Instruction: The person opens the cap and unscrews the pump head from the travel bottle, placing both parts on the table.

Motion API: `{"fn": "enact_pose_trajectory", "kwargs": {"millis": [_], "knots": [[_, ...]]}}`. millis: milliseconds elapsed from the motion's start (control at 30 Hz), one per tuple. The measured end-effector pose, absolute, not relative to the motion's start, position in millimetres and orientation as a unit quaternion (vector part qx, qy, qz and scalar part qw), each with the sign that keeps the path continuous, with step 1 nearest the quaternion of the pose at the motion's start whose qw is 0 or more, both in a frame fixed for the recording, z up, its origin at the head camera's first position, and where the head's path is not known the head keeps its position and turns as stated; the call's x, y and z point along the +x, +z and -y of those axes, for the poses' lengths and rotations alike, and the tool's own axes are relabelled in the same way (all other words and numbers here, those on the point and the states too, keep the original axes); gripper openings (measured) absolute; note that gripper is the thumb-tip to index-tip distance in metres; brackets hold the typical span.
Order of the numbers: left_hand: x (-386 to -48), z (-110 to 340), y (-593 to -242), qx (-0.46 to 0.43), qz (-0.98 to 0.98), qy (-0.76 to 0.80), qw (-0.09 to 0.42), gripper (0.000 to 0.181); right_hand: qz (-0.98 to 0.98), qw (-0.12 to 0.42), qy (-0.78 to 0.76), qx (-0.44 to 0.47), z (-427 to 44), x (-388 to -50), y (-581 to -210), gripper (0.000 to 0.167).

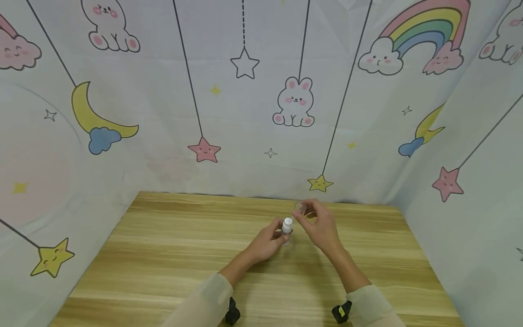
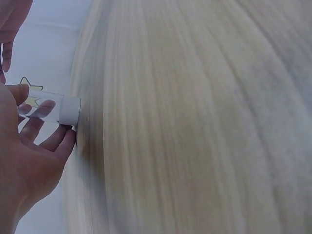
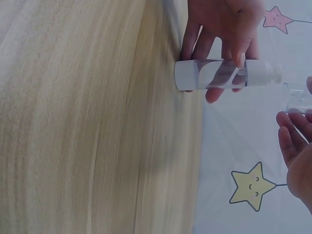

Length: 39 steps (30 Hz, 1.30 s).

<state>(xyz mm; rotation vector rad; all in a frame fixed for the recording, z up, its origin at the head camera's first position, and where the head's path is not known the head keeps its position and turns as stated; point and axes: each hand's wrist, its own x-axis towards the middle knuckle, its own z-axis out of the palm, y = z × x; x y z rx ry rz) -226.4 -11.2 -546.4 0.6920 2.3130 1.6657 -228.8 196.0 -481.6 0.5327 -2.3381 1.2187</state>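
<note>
A slim clear bottle (image 3: 222, 68) with a white base and white top stands upright on the table. My left hand (image 1: 265, 243) holds it around the middle, thumb on one side and fingers on the other. In the left wrist view, the white base (image 2: 69, 111) shows below the fingers of the left hand (image 2: 29, 156). Just above and to the right of the bottle's white top (image 1: 288, 221), my right hand (image 1: 323, 229) pinches a clear cap (image 1: 300, 207). The right wrist view shows the transparent cap (image 3: 295, 100) apart from the bottle, between the right hand's (image 3: 304, 163) fingertips.
The wood-grain table (image 1: 171, 259) reaches back to a pale cloth wall (image 1: 245, 172) printed with stars, rabbits and moons. More cloth encloses both sides. A black wrist camera (image 1: 232, 311) sits on the left wrist, another black one (image 1: 341, 312) on the right.
</note>
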Motion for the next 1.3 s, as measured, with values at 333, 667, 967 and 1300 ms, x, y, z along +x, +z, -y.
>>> {"fn": "enact_pose_trajectory", "kwargs": {"millis": [333,667,967,1300], "knots": [[-226,12,-546,0.232,-0.786,0.563,0.11,0.026,0.849,0.216,0.444,0.187,-198,-228,-483,0.038],[-227,11,-546,0.229,-0.788,0.561,0.109,0.026,0.851,0.216,0.44,0.187,-201,-229,-489,0.036],[-226,12,-546,0.232,-0.787,0.56,0.112,0.027,0.85,0.215,0.443,0.188,-202,-228,-490,0.039],[-226,12,-547,0.235,-0.787,0.561,0.104,0.028,0.849,0.222,0.439,0.191,-204,-228,-492,0.039]]}}
